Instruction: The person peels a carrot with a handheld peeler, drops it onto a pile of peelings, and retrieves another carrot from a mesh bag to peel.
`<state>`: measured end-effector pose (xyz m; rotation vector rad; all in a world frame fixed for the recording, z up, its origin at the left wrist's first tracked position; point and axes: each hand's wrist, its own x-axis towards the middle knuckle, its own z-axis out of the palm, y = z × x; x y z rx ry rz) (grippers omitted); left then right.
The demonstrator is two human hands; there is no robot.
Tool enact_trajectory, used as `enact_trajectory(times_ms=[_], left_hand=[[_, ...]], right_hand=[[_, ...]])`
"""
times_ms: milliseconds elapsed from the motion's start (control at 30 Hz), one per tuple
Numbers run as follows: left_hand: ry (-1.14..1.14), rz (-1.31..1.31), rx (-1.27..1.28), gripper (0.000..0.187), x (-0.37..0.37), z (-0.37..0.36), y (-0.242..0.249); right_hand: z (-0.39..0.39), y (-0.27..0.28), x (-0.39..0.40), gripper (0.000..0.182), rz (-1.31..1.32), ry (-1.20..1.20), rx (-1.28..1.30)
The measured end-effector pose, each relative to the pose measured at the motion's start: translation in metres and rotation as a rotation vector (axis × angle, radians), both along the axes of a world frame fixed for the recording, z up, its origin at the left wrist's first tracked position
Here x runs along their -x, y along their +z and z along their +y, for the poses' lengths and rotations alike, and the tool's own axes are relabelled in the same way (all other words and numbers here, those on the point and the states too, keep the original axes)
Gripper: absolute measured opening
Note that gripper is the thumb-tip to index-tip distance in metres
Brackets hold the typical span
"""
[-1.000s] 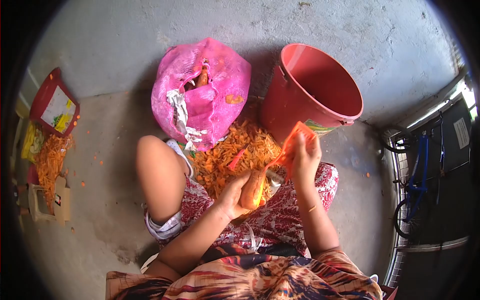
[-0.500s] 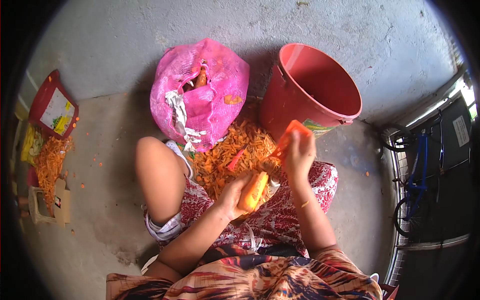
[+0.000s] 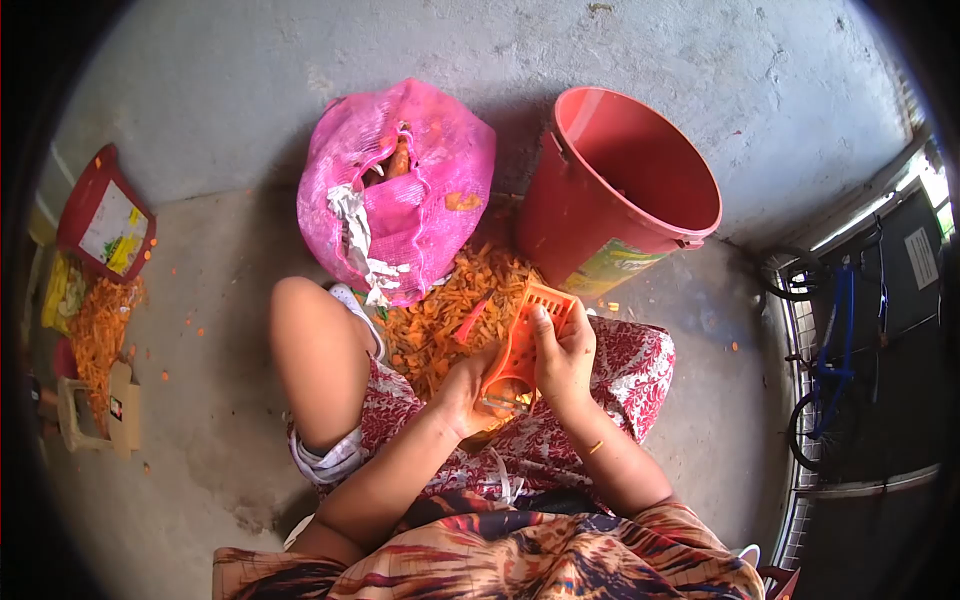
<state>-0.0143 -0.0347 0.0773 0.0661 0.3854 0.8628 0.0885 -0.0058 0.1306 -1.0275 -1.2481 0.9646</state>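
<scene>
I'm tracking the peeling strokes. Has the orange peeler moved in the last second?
Yes. The orange peeler in the right hand came down from beside the red bucket rim, toward the lap.

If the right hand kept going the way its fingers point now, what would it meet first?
The right hand points up-frame along the orange peeler. Straight on, it would likely meet the carrot peel pile first, then the red bucket; depth is unclear.

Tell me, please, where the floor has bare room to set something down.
Bare concrete lies left of the knee, between it and the red tray, and right of the bucket toward the bicycle. Crowded: peelings fill the gap between pink sack, bucket and both hands.
</scene>
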Motion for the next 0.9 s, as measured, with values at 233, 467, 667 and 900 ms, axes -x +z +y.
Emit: enact_trajectory(times_ms=[233,467,667,900], left_hand=[[-0.078,-0.079,0.010,0.033,0.003,-0.011,-0.004],[0.112,0.283,-0.144,0.039,0.012,-0.002,0.004],[0.046,1.024,-0.861,0.043,0.026,0.009,0.006],[-0.113,1.241,-1.017,0.045,0.030,0.021,-0.018]], right_hand=[[0.062,-0.021,-0.051,0.013,-0.155,-0.394,0.026],[0.046,-0.044,-0.051,0.013,-0.124,-0.227,0.072],[0.043,-0.077,-0.066,0.013,-0.113,-0.190,0.207],[0.051,-0.088,-0.065,0.015,0.255,-0.165,0.296]])
